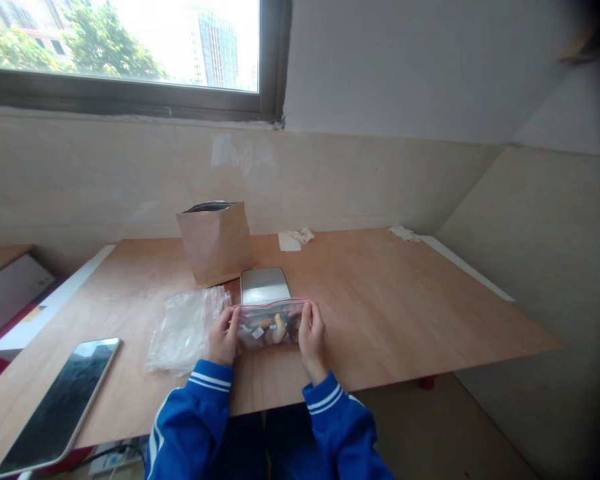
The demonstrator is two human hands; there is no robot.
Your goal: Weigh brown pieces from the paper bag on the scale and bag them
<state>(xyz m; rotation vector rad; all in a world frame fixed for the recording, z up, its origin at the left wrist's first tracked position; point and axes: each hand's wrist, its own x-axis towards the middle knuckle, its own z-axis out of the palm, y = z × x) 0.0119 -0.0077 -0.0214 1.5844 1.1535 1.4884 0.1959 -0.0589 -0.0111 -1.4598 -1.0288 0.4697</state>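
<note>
A clear zip bag (271, 323) with a red seal strip and several small items inside stands on the wooden table (405, 300) in front of me. My left hand (224, 337) pinches its left end, fingers closed on the top edge. My right hand (311, 331) grips its right end the same way. Both sleeves are blue with white stripes. Just behind the bag lies a small metal kitchen scale (264, 285).
A brown paper pouch (215, 241) stands open behind the scale. A pile of empty clear bags (185, 330) lies left of my hands. A tablet (60, 403) rests at the table's near left edge. Crumpled tissues (297, 237) lie by the back wall.
</note>
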